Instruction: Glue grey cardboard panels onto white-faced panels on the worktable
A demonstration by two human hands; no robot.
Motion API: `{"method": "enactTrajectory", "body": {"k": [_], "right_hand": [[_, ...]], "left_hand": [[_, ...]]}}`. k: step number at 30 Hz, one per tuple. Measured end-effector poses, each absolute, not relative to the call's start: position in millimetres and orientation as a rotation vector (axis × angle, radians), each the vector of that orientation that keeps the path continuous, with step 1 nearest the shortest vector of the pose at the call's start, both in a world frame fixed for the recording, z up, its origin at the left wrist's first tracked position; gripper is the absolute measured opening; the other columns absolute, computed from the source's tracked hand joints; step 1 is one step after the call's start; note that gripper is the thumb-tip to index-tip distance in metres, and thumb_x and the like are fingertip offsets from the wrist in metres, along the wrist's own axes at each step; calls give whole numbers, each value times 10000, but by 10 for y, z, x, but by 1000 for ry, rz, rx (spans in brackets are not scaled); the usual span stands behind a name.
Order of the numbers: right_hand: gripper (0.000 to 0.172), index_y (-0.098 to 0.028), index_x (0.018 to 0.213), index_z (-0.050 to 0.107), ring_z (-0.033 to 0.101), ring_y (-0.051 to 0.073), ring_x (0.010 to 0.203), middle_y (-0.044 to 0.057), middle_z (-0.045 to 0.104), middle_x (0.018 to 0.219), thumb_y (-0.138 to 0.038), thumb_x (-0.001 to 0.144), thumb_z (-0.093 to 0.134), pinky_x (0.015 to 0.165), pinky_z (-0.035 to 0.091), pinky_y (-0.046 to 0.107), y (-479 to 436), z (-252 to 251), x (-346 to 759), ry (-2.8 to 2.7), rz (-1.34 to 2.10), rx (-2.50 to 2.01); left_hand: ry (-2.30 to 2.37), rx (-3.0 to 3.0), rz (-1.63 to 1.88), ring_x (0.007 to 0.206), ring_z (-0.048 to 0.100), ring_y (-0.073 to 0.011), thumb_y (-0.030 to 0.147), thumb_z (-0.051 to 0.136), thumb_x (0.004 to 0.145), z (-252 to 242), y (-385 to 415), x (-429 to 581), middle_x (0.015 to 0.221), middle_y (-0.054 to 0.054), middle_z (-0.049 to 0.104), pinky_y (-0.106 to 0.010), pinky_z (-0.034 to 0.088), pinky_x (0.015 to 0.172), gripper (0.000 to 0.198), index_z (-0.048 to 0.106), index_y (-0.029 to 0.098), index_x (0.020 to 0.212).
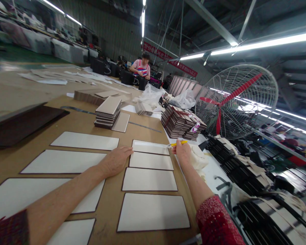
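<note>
Broad brown-topped work table (108, 211) takes up most of the view; large round wire-caged fan with red blades (219, 103) stands off to the right. On the table's far half: tied pile of dark-edged boards (177, 124) at right, smaller beige-topped stack of boards (107, 112) left of it. Nearer in, off-white rectangular panels with thin dark edges lie flat in two columns: left column (84, 140) partly under the left forearm, right column (153, 212) clear of both arms. Relation that matters: farthest panel of the right column (150, 149) lies between the hands, long axis running left-right, roughly hand to hand. Left hand (117, 160) is nearer: palm down, fingers together, tips at the panel's left end; can't tell if they pinch the edge or just rest there. Right hand (183, 151) is just beyond the right end, panel to its left, fingers closed on a slim yellow-handled tool (179, 144). Pale tip points left, over the panel's right end; contact unclear. Brighter white strip (148, 144) runs along that panel's far long edge.
</note>
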State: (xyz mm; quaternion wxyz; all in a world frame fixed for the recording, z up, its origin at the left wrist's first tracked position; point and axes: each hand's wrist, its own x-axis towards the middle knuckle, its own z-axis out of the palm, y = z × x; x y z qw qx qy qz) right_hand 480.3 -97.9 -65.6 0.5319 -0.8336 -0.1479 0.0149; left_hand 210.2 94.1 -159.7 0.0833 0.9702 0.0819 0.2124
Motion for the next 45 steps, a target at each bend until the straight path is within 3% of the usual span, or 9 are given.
{"method": "enactTrajectory", "body": {"k": [6,13,21,37,45], "right_hand": [[264,-186,656,663,671,203,480,75,697,563,-359,856,660,480,555,263,-972,-557,4697,-370,57,-1896],[263,-144,811,636,673,160,476,62,721,628,-351,952,557,491,604,255,-496,-636,4197,-355,414,-1610],[265,-124,752,621,649,148,430,58,696,580,-299,945,572,465,602,240,-194,-800,3887,-352,571,-1558],[296,-172,681,626,659,175,451,62,707,596,-394,877,636,419,569,254,-813,-785,4640,-405,253,-1859],[328,-188,599,645,661,213,463,91,684,549,-368,873,627,478,551,293,-1037,-658,4816,-466,49,-2077]], "left_hand": [[232,2882,637,1270,537,-252,8,453,846,-1604,945,2107,1380,-128,608,-420,402,1141,494,608,103,1306],[240,2872,630,1202,561,-233,0,433,857,-1533,914,2083,1280,-129,632,-377,436,1103,435,627,119,1229],[233,2862,627,1147,575,-238,21,436,877,-1510,912,2082,1214,-129,647,-379,461,1058,391,631,126,1200],[220,2879,629,1171,572,-243,-20,429,824,-1543,924,2097,1227,-134,652,-382,444,1086,455,640,118,1202],[209,2884,637,1182,575,-242,-17,416,824,-1556,936,2094,1237,-139,657,-390,430,1115,471,639,101,1221]]}}
